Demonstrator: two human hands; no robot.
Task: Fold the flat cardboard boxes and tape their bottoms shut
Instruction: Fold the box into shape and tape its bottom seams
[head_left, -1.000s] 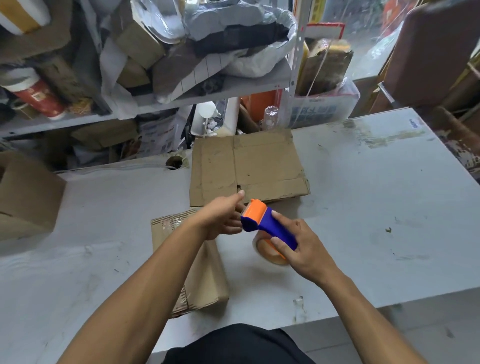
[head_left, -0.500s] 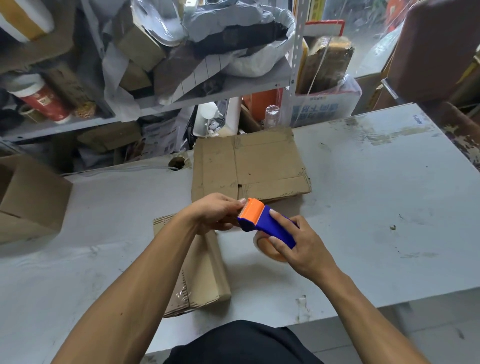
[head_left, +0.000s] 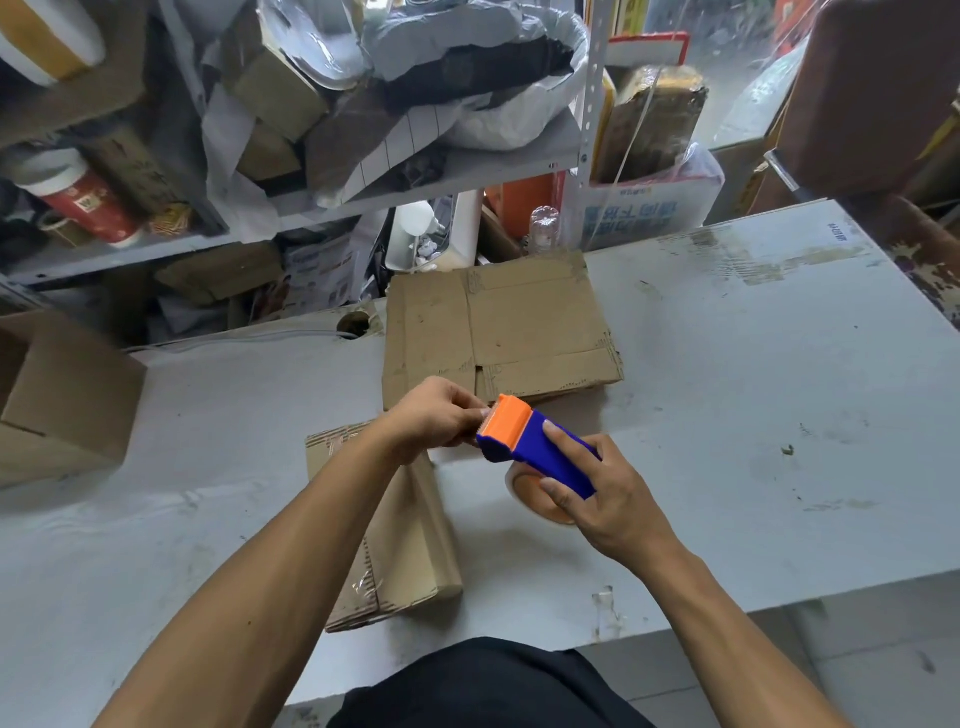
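At a cluttered packing bench, my right hand (head_left: 610, 499) wraps around a blue-and-orange tape dispenser (head_left: 535, 447) at the centre of the frame, index finger laid along its blue top, thumb curled under beside the roll of tape (head_left: 535, 501). My left hand (head_left: 434, 418) meets it from the left, fingertips (head_left: 475, 415) pinched tight at the orange cutting end; whether they grip the tape's loose end I cannot tell.

Just below my left wrist, a flattened, tape-scarred cardboard box (head_left: 402, 540) lies on the grey table (head_left: 753, 415), running toward the lower centre of the frame. Just above my hands, a second flat cardboard box (head_left: 519, 327) rests near the table's far edge. An assembled carton (head_left: 62, 395) stands at the left edge of the frame.

Across the top of the frame, metal shelves (head_left: 457, 171) hold cardboard, plastic bags and a red-and-white canister (head_left: 78, 197).
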